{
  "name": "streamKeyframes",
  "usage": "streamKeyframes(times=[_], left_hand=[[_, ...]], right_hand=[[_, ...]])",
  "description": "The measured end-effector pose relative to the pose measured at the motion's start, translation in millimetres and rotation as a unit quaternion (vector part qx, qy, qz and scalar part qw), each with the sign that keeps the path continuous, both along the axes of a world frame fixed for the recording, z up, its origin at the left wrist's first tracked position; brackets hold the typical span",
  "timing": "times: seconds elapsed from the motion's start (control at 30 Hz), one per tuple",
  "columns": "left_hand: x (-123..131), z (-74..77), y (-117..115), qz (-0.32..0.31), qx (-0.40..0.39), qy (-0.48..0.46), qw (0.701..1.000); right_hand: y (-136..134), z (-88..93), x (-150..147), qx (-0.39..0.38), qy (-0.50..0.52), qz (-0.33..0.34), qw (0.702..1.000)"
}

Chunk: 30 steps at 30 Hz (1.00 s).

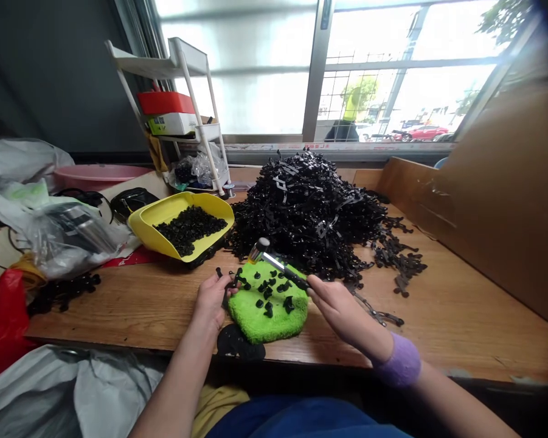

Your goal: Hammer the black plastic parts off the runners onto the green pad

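Note:
A small hammer [276,263] with a dark grip and shiny shaft is held in my right hand [331,302], its head over the far edge of a fuzzy green cloth [264,319]. My left hand [211,299] pinches a black plastic piece [230,280] with knobbed ends at the cloth's left edge. Several small loose black parts [267,292] lie scattered on the cloth. A purple wristband [399,360] sits on my right wrist. Behind the cloth rises a large heap of black plastic pieces [305,213].
A yellow scoop-shaped tray [159,213] holding small black parts stands left of the heap. A white shelf rack [194,61] is behind it. Cardboard [497,201] walls the right side. Plastic bags and a red bag [6,322] are at the left.

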State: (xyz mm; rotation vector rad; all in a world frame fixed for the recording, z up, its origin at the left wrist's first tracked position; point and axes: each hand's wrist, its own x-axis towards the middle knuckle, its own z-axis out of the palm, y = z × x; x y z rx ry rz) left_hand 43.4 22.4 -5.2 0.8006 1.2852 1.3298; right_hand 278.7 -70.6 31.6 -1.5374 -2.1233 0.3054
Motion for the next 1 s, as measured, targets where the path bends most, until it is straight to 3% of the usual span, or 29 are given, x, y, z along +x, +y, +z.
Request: streamKeyframes(times=[0.1, 0.47, 0.63, 0.83, 1.0], left_hand=[[-1, 0.9, -1, -0.004, -0.007, -0.004, 1.0], [3, 0.3, 1, -0.003, 0.001, 0.006, 1.0], [4, -1.5, 3, 0.002, 0.017, 0.009, 1.0], [6, -3.9, 4, -0.001, 0.022, 0.004, 1.0], [6, -2.9, 4, 0.002, 0.027, 0.016, 1.0]], right_hand=[[-4, 1.1, 5, -0.005, 0.033, -0.004, 0.999], [-7, -11.3, 5, -0.03, -0.005, 0.008, 1.0], [-4, 0.5, 0, -0.027, -0.069, 0.009, 0.997], [0, 15.4, -5, 0.044, 0.035, 0.006, 0.998], [2, 8.2, -5, -0.021, -0.095, 0.009, 0.995]])
